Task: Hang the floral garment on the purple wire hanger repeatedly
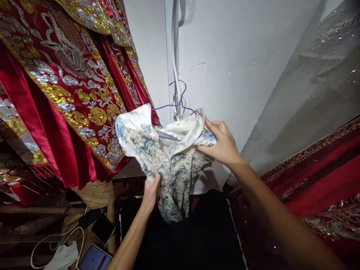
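Centre of the frame: a floral garment [153,152] on a purple hanger [180,102]. The left hand [151,192] pinches its side, fingers closed; the right hand's [224,145] fingers grip its shoulder. Embroidered red cloth [84,82] fills upper left.

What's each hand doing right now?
Left hand: closed, holding the side of the floral shirt.
Right hand: closed, holding the shirt near its shoulder, by the purple hanger.

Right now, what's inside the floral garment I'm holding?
Inside the floral garment is part of a purple hanger. A stretch of its lower bar shows through the neck opening; its ends are covered by fabric, so I can't see them.
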The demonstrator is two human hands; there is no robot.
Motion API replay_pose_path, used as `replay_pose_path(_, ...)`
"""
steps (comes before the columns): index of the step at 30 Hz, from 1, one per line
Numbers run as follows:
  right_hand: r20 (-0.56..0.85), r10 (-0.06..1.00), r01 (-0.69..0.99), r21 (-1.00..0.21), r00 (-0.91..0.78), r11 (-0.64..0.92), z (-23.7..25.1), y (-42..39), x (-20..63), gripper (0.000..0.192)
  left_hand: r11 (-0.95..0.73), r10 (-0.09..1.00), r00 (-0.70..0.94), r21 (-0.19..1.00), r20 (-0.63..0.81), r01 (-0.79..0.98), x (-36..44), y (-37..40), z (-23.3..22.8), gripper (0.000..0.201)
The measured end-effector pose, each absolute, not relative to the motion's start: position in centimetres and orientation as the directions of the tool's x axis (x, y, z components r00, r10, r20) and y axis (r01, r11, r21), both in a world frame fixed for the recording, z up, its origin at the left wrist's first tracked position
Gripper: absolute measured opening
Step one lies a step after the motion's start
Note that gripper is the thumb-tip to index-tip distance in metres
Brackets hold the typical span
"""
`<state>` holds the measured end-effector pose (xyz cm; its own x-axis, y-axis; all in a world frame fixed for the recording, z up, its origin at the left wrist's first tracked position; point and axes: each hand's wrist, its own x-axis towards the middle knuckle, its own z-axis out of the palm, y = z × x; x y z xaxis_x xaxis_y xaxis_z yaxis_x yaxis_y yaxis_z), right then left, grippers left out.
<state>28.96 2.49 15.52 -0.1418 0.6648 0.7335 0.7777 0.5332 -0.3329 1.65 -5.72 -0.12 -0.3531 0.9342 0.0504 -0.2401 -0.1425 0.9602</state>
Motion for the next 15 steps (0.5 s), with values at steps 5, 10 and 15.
replay_pose_path(5, 0.623, 0.76, 0.833, -0.312, -0.183, 0.456, 13.9, 0.8, 30.1, 0.097, -0.021, 0.921, -0.375, 0.949, -0.104, -0.315, 4.3, -7.6, -3.7, 0.066)
replay_pose_path(10, 0.645, 0.749, 0.792, -0.533, 0.151, 0.299, 10.3, -0.1, 32.2, 0.082, 0.019, 0.948, -0.285, 0.922, -0.139, -0.386, 5.1, -8.7, -3.9, 0.068)
replay_pose_path(15, 0.474, 0.419, 0.399, -0.88, 0.775, 0.259, 2.6, -3.9, 28.4, 0.047, 0.036, 0.968, -0.212, 0.907, -0.137, -0.419, 7.4, -9.8, -2.8, 0.074)
